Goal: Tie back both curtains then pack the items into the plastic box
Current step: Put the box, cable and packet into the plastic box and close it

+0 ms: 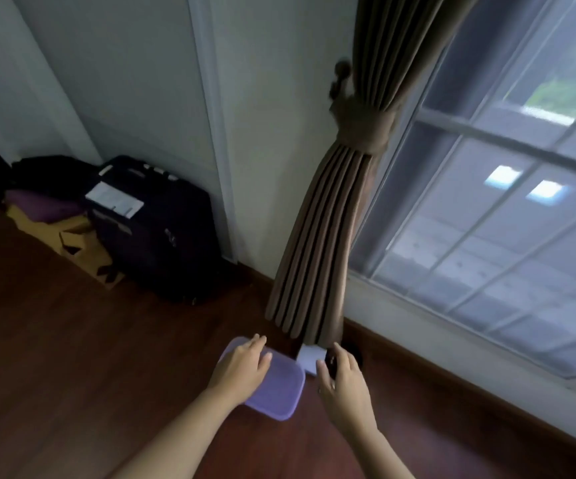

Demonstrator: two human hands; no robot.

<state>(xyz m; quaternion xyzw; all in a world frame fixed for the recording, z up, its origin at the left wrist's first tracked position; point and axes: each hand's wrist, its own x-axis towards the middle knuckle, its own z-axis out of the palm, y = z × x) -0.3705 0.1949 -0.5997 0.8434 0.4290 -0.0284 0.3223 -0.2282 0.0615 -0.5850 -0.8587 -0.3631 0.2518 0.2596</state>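
While the brown curtain (317,243) hangs tied back by the window (494,202), the left hand (241,369) rests flat on the purple lid (276,392) of the plastic box on the floor (89,375). Right hand (343,376) holds a small dark thing (331,361), beside a white item (310,357). Inside cannot be seen.

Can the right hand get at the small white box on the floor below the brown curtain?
Probably yes. The right hand hovers right beside the small white box, nothing between them, though its fingers curl around a small dark object, which may hinder the grip.
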